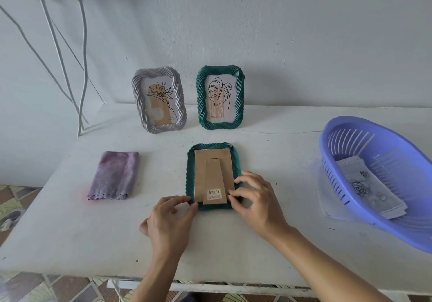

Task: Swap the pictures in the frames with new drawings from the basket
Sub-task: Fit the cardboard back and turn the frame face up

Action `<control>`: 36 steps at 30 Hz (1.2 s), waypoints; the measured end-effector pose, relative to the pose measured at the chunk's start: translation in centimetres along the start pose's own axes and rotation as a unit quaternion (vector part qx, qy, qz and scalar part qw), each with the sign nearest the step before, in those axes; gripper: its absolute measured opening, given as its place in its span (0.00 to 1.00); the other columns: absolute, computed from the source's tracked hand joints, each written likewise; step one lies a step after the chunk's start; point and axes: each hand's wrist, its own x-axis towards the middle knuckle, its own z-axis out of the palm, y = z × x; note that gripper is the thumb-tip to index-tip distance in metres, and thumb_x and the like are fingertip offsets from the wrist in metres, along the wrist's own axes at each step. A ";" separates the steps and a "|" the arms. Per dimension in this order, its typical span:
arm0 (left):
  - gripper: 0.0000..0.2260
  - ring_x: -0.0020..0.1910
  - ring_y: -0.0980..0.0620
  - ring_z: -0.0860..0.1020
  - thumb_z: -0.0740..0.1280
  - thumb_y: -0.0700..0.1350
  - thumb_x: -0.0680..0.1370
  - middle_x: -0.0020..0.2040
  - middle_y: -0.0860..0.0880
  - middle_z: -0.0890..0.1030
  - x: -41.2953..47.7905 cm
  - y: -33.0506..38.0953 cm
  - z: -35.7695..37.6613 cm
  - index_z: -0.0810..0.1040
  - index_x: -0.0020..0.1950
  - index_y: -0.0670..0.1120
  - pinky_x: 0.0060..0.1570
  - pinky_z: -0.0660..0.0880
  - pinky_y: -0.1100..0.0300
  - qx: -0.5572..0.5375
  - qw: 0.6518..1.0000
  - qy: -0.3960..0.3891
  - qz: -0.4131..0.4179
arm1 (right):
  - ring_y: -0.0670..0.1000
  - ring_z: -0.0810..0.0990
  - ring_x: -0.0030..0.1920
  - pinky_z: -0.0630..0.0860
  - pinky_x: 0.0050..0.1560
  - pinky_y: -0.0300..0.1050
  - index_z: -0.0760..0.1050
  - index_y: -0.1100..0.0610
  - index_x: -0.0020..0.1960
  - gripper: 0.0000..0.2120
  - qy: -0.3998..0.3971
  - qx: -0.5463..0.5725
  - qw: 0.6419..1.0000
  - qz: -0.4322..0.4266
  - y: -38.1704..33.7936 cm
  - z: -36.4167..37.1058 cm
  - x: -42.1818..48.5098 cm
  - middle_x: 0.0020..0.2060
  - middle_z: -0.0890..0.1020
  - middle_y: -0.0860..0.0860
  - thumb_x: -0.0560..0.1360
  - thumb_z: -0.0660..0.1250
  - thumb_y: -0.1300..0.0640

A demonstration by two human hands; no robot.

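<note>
The green frame (pixel 211 146) is lying face-down mid-worktop (pixel 70 231). The left hand (pixel 168 219) is pinching its near corner with curled fingers, and the right hand's (pixel 259 198) bent fingers are picking at the backing board's (pixel 201 173) edge. I am judging this the opening step, with freeing that board coming next.

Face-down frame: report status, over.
Left hand pinches face-down frame at near corner; right hand fingertips on backing board edge. Backing on. Drawings in basket. Nothing blocking.
</note>
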 end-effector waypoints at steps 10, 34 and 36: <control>0.06 0.47 0.65 0.73 0.74 0.54 0.74 0.47 0.64 0.79 0.6 0.0 0.1 0.81 0.38 0.63 0.45 0.51 0.56 0.024 0.999 -0.019 -0.017 | 0.49 0.75 0.65 0.73 0.58 0.48 0.84 0.50 0.43 0.02 -0.014 -0.006 1.000 0.006 -0.1 0.0 0.0 0.53 0.80 0.44 0.72 0.74 0.53; 0.03 0.45 0.59 0.71 0.73 0.60 0.73 0.43 0.61 0.76 0.8 -1.1 1.7 0.84 0.46 0.67 0.45 0.56 0.52 0.127 0.989 0.016 0.076 | 0.47 0.80 0.55 0.77 0.55 0.43 0.85 0.56 0.43 0.08 0.059 0.025 0.996 0.058 -0.2 -1.5 -1.3 0.47 0.83 0.47 0.68 0.79 0.54; 0.04 0.46 0.58 0.71 0.73 0.60 0.73 0.43 0.60 0.77 0.8 -1.2 1.7 0.84 0.47 0.67 0.45 0.55 0.52 0.129 0.989 0.016 0.075 | 0.48 0.80 0.54 0.79 0.52 0.46 0.86 0.57 0.42 0.07 0.060 0.006 0.996 0.061 -0.5 -1.4 -1.3 0.46 0.83 0.47 0.68 0.79 0.55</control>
